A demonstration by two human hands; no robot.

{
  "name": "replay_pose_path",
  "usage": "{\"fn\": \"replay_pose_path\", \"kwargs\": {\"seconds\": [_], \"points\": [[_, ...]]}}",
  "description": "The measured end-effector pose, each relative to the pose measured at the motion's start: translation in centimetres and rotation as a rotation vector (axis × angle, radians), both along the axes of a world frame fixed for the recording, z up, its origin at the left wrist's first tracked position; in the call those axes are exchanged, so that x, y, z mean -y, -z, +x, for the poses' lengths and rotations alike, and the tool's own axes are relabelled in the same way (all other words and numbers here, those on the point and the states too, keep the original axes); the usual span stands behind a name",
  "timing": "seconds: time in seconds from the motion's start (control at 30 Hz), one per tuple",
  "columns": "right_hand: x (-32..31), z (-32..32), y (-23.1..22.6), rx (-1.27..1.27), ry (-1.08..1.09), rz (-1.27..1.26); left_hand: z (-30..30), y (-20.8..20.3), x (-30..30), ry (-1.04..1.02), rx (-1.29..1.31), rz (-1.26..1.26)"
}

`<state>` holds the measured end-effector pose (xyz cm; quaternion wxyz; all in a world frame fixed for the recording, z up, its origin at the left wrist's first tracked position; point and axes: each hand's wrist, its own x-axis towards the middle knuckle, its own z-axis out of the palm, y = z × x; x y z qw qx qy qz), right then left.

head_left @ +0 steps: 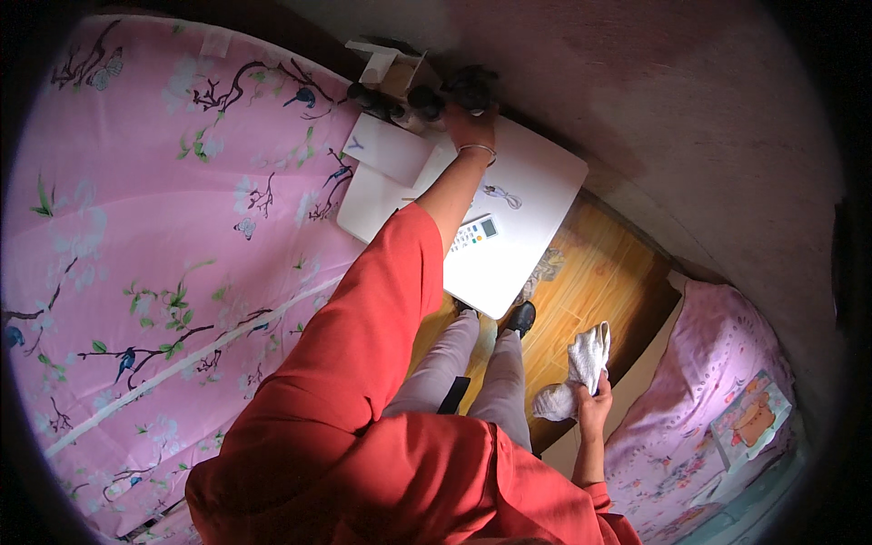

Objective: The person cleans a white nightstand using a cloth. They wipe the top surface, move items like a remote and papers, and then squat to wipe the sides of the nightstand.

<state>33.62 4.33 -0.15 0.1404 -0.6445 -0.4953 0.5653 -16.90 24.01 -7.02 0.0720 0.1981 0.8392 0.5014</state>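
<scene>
My left hand [471, 130] reaches to the far end of a white table [525, 247]. Its fingers appear closed at a dark object [470, 89] whose kind is unclear in the shadow. Just left of it stands a black, bottle-like thing [425, 103], with another dark item [366, 96] farther left. Down at the right, my right hand [595, 402] is closed on a white cloth [589, 352], which hangs bunched on both sides of the fingers. A white remote control [475, 232] and a coiled cable [501, 195] lie on the table.
An open box [392, 71] stands behind the dark items, and a flat white box [389, 150] lies at the table's left edge. A pink flowered bed [173, 236] fills the left. Pink fabric [686, 372] covers something at right. A wall [690, 118] borders the table.
</scene>
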Motion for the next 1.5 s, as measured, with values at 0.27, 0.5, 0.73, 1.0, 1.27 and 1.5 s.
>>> {"fn": "replay_pose_path", "kwargs": {"seconds": [0.27,0.5,0.73,1.0,1.27,1.5], "points": [[-0.8,-0.8,-1.2,-0.007,0.016,-0.092,0.1,0.0,-0.6,-0.087,-0.100,0.107],[0.3,0.7,0.7,-0.081,0.096,-0.135,1.5,-1.7,0.7,-0.025,-0.084,0.223],[-0.6,-0.4,0.2,-0.084,0.074,-0.151,3.8,-1.6,1.9,-0.103,-0.184,0.355],[-0.3,-0.4,0.0,-0.100,0.052,-0.098,5.3,1.9,2.2,-0.280,0.786,0.290],[-0.6,-0.4,-0.8,-0.129,0.071,-0.141,-2.0,11.7,2.0,0.077,0.203,-0.166],[-0.8,-0.7,-1.5,-0.085,0.056,-0.136,-4.1,10.7,1.7,0.174,-0.106,-0.531]]}}
